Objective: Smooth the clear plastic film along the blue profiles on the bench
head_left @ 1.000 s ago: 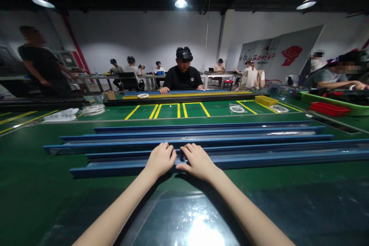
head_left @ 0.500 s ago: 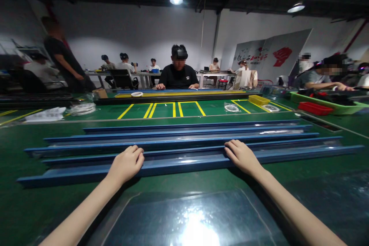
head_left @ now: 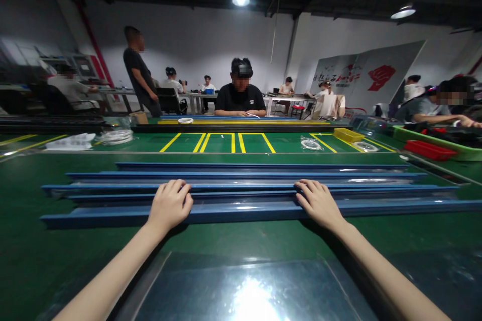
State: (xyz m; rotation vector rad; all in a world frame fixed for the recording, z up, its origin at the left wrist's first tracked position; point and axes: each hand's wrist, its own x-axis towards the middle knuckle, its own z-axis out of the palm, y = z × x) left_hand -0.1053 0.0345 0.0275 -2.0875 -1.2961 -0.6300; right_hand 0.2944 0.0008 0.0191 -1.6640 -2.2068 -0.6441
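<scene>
Long blue plastic channels lie side by side across the green table. The nearest blue channel [head_left: 241, 213] is under both my hands. My left hand [head_left: 171, 204] curls over it left of the middle, thumb on the near side and fingers over the far edge. My right hand [head_left: 318, 202] grips it the same way, right of the middle. My fingertips reach toward the neighbouring blue channel [head_left: 241, 187], and I cannot tell whether they touch it. The undersides of my fingers are hidden.
A shiny clear sheet [head_left: 211, 281] covers the table before me. Beyond the channels are coiled white rings [head_left: 116, 136], a yellow tray [head_left: 348, 135], a red tray [head_left: 429, 150] and a green bin [head_left: 406, 135]. A co-worker [head_left: 240, 95] sits opposite.
My hands and the nearest channel have moved away from me, narrowing the gap to the channel behind. The view has turned slightly left. A standing person at the left has moved right.
</scene>
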